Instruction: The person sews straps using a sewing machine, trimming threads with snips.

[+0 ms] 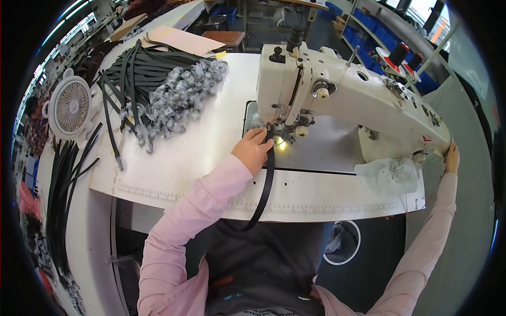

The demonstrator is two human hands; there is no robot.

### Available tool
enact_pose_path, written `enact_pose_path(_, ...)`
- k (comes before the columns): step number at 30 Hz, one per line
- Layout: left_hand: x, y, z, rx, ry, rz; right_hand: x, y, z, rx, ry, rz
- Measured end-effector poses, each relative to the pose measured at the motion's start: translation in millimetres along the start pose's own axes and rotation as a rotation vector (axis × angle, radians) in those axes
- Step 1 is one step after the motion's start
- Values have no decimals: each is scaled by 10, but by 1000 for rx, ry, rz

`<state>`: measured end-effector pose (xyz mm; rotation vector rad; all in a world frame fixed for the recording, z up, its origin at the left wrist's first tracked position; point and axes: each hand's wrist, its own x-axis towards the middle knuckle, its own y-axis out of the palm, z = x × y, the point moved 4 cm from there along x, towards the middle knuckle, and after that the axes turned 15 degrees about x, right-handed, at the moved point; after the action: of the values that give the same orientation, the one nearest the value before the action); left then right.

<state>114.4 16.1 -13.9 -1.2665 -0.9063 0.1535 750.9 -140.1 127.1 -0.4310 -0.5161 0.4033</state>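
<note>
A white sewing machine (342, 68) stands on the table, its small lamp lighting the needle area. My left hand (254, 151) is closed on a black strap (268, 184) right at the presser foot. From there the strap curves down over the table's front edge toward my lap. The strap's end under the needle is hidden by my fingers and the machine parts. Far to the right, my right hand (452, 157) rests against the end of the machine, at the handwheel side. Its fingers are partly hidden behind the machine.
Left on the table lies a heap of black straps (142, 68) with plastic-wrapped ends (179, 95). A white fan (71, 105) stands beyond it. More black straps (60, 195) hang at far left. Thread spools (398, 55) stand behind the machine; a white bin (354, 242) sits below.
</note>
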Motion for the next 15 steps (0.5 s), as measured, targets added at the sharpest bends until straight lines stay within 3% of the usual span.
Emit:
enact_pose_path(1,-3,6,4,-3,-2,5,193,-62,-111,-194,81,70)
enact_pose_path(4,-6,1,8,16,-2,13,406,-11,-879,18,-124,-193)
enact_pose_path(7,-6,19,5,65,21,-7,-137,239,-681,542,-161,-263)
enact_pose_path(13,4,-19,0,82,35,-29,-296,204,-422,479,54,-226)
enact_pose_path(15,1,-20,1,89,44,-30,5,96,-477,315,-111,-196)
